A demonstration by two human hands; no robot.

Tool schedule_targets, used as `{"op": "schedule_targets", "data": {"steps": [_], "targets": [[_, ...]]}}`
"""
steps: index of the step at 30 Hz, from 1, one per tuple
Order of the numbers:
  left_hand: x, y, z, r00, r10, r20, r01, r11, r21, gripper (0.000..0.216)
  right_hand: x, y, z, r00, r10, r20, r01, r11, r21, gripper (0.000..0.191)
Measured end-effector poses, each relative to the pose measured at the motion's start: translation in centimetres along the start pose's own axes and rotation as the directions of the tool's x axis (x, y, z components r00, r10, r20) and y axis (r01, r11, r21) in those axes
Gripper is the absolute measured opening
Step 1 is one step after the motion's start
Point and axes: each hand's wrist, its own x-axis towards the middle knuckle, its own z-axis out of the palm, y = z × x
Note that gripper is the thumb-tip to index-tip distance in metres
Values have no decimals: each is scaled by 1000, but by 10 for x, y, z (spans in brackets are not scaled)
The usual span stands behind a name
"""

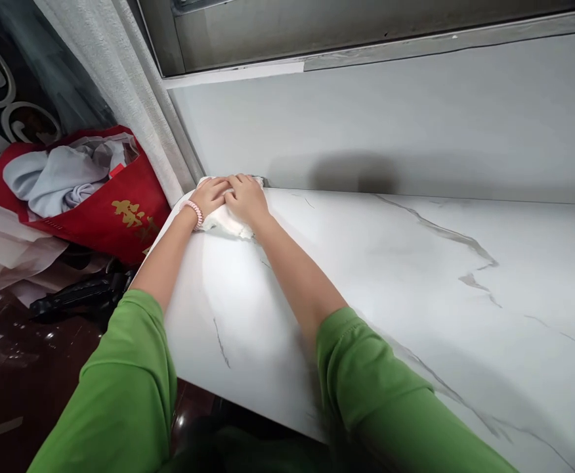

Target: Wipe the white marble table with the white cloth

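Note:
A crumpled white cloth [229, 222] lies at the far left corner of the marble-patterned tabletop [366, 263], close to the wall. My left hand [211, 197] rests on its left part, fingers pointing to the right and curled over the fabric. A pink coiled band [193, 213] circles my left wrist. Beside it, my right hand [246, 199] presses down on the same cloth, its fingers touching those of my left hand. Part of the cloth is hidden under both hands.
A red bag [142, 210] with gold characters stands left of the table, filled with pale fabric [65, 177]. A light curtain [120, 85] hangs by the table's left corner. The grey wall [390, 118] borders the far edge, below a metal window frame [287, 39].

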Motion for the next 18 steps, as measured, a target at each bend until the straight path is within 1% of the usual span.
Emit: {"op": "schedule_targets", "data": {"steps": [2, 4, 8, 10, 13, 18], "targets": [[6, -2, 2, 1000, -4, 9, 4, 1000, 4, 44, 2, 3, -1, 1000, 14, -8, -14, 1000, -10, 30], [7, -2, 2, 1000, -9, 15, 9, 1000, 16, 43, 2, 2, -2, 1000, 21, -8, -21, 1000, -20, 30], [-3, 13, -3, 999, -33, 37, 31, 999, 35, 41, -6, -4, -9, 999, 24, 26, -23, 999, -46, 30], [-12, 27, -6, 997, -52, 52, 50, 998, 45, 41, -16, -7, -15, 999, 20, 46, -18, 999, -45, 30], [-30, 56, -11, 993, -93, 69, 89, 994, 57, 42, -37, -13, -27, 998, 0, 63, 2, 1000, -25, 30], [-78, 109, -18, 987, -137, 81, 130, 988, 86, 44, -89, -33, -51, 995, -60, 84, 60, 998, 1, 34]]}}
